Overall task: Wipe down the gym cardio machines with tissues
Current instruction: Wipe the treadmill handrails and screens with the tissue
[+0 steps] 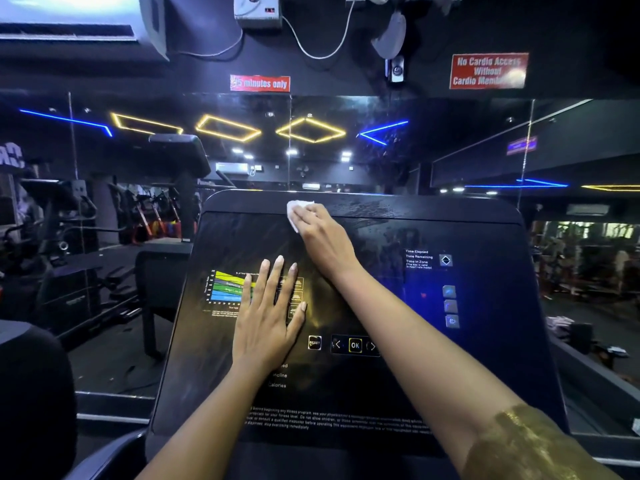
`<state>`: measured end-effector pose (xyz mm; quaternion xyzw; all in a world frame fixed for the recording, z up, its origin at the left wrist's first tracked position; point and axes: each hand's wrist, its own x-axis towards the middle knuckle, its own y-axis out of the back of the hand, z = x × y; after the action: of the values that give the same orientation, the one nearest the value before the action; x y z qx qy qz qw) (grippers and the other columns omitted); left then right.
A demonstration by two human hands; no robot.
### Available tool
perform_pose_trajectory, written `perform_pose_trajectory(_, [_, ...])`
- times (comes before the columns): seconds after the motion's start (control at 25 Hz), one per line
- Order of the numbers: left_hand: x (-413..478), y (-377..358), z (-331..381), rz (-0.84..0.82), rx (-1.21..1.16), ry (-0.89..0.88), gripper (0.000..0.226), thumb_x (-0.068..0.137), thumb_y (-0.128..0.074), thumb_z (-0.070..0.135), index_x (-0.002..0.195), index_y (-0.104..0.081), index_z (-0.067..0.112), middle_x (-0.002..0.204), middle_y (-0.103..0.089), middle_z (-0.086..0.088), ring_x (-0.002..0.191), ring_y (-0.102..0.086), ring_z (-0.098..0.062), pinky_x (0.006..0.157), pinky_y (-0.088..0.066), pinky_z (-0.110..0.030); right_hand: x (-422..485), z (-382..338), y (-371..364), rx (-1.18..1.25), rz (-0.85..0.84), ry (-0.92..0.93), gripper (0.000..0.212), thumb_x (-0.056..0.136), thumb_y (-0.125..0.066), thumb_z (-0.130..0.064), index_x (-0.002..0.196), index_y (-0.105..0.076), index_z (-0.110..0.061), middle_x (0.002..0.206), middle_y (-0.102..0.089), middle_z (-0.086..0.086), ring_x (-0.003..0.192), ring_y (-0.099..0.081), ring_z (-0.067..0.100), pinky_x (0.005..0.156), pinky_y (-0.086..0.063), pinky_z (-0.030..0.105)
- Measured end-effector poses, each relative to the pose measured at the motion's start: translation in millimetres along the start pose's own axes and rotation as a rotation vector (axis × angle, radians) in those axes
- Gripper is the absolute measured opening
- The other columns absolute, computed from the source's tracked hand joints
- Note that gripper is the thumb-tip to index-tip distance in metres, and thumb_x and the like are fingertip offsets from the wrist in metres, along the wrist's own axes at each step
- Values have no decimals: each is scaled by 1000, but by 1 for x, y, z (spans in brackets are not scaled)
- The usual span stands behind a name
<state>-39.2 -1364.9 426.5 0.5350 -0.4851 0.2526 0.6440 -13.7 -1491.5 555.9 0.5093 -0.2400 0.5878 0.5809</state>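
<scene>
A black cardio machine console fills the middle of the view, tilted up toward me, with a coloured heart-rate chart, a RESET key and an OK key on it. My right hand presses a white tissue flat against the console's upper edge; most of the tissue is hidden under my fingers. My left hand lies flat on the console with fingers spread, covering part of the chart and holding nothing.
A mirror wall stands right behind the console, reflecting ceiling lights and other gym machines. Another machine stands at the left. A dark rounded part sits at the near left. Red signs hang above the mirror.
</scene>
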Motion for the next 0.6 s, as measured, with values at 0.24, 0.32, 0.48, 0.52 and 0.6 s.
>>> perform_pose_trajectory(0.24, [0, 3, 1, -12, -16, 4, 61, 98, -23, 48, 149, -32, 16, 156, -26, -7, 145, -19, -24, 117, -12, -43, -42, 77, 37, -13, 70, -319, 41, 70, -49, 8, 106, -66, 3, 100, -69, 11, 84, -62, 33, 62, -56, 33])
perform_pose_trajectory(0.32, [-1, 3, 1, -29, -23, 7, 62, 100, -15, 50, 149, -30, 16, 157, -26, -6, 145, -19, -24, 117, -13, -45, -57, 102, 52, 1, 75, -494, 41, 76, -45, 10, 112, -64, 1, 108, -67, 12, 93, -57, 33, 70, -57, 38])
perform_pose_trajectory(0.48, [-1, 4, 3, -31, -33, 19, 63, 100, -13, 51, 149, -30, 16, 157, -25, -7, 145, -18, -24, 116, -15, -46, -60, 81, 56, 43, 109, -537, 44, 82, -27, -10, 104, -64, -3, 106, -66, 11, 95, -50, 26, 83, -45, 32])
perform_pose_trajectory(0.52, [-1, 4, 3, -28, -35, 19, 62, 99, -16, 50, 149, -31, 16, 157, -26, -7, 145, -18, -24, 116, -15, -46, -60, 55, 49, 72, 98, -405, 41, 81, -31, -13, 102, -66, -3, 101, -67, 12, 91, -53, 26, 80, -44, 29])
perform_pose_trajectory(0.6, [-1, 4, 2, -19, -32, 12, 61, 97, -24, 47, 149, -32, 15, 156, -26, -8, 145, -19, -25, 116, -15, -46, -71, -1, 26, 78, 32, -141, 38, 78, -43, -10, 105, -67, -2, 98, -68, 11, 87, -60, 26, 67, -52, 27])
